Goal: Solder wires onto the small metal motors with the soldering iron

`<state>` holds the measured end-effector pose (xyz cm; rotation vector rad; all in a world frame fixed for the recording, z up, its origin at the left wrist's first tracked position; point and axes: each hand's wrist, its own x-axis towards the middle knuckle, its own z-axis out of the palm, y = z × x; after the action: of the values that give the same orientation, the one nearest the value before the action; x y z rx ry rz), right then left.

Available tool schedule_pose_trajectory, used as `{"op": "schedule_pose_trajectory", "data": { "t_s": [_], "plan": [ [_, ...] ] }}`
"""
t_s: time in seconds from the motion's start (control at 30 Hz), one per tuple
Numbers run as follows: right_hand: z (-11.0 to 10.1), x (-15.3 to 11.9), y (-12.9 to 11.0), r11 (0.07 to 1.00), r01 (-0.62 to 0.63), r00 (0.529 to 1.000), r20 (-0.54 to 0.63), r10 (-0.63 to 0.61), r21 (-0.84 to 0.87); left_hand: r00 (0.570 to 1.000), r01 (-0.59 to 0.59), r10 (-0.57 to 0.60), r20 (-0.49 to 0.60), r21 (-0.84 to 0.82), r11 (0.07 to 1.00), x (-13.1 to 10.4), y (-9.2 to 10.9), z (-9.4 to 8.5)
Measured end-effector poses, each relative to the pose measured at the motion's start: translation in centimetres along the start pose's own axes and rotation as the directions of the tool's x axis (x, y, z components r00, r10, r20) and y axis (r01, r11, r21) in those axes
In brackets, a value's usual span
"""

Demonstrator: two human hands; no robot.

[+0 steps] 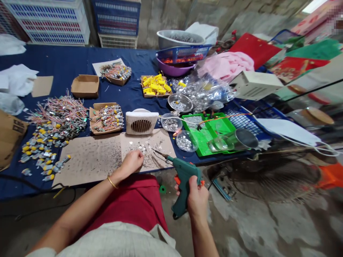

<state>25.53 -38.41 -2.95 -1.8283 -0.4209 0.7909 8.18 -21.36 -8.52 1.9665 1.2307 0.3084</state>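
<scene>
My right hand [197,198] is wrapped round the grip of a green soldering gun [184,175] with orange parts. Its thin metal tip points left over a sheet of cardboard [93,153] strewn with small metal bits. Close to that tip, my left hand [132,160] is closed, fingertips pinched low over the cardboard; anything between them is too small to make out. Just beyond stands a small white fan unit [142,122] with a slatted grille. Clear dishes of small metal parts [187,141] lie right of the cardboard.
Left is a heap of small motors [44,150] beside wired parts [64,114]. Cardboard trays hold wired pieces [107,117] and yellow parts [155,85]. A green basket [199,139] sits right, near a metal cup [245,138]. Stacked basins [175,66] stand behind. A floor fan [276,178] is lower right.
</scene>
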Motion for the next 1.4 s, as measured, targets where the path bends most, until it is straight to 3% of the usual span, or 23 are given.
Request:
{"op": "schedule_pose_trajectory", "data": {
  "t_s": [0.13,0.3,0.6,0.83,1.17,1.4],
  "plan": [
    [-0.2,0.1,0.5,0.998,-0.044,0.999,0.012,0.043,0.047,0.999,0.036,-0.034,-0.03,0.067,0.997,-1.3,-0.6,-0.5],
    [-0.2,0.4,0.7,0.996,-0.032,0.999,0.045,0.029,0.081,0.99,0.095,-0.091,-0.109,0.032,0.995,-2.8,-1.6,-1.3],
    [0.7,-0.4,0.7,0.999,-0.025,0.996,0.087,0.028,-0.032,0.99,0.124,-0.121,-0.075,0.03,0.992,-2.4,-0.9,-0.3],
    [1.1,-0.8,0.4,0.956,0.148,0.981,0.16,-0.109,-0.255,0.991,0.124,-0.115,-0.069,0.147,0.981,-2.5,-0.3,0.0],
    [1.4,-0.8,-0.4,0.878,0.291,0.955,0.17,-0.243,-0.38,0.992,0.123,-0.106,-0.071,0.304,0.945,-3.1,-0.3,-0.1],
    [1.6,-1.0,-0.3,0.841,0.344,0.938,0.195,-0.286,-0.418,1.0,0.03,-0.03,-0.006,0.365,0.931,-3.1,0.1,0.7]
  ]
}}
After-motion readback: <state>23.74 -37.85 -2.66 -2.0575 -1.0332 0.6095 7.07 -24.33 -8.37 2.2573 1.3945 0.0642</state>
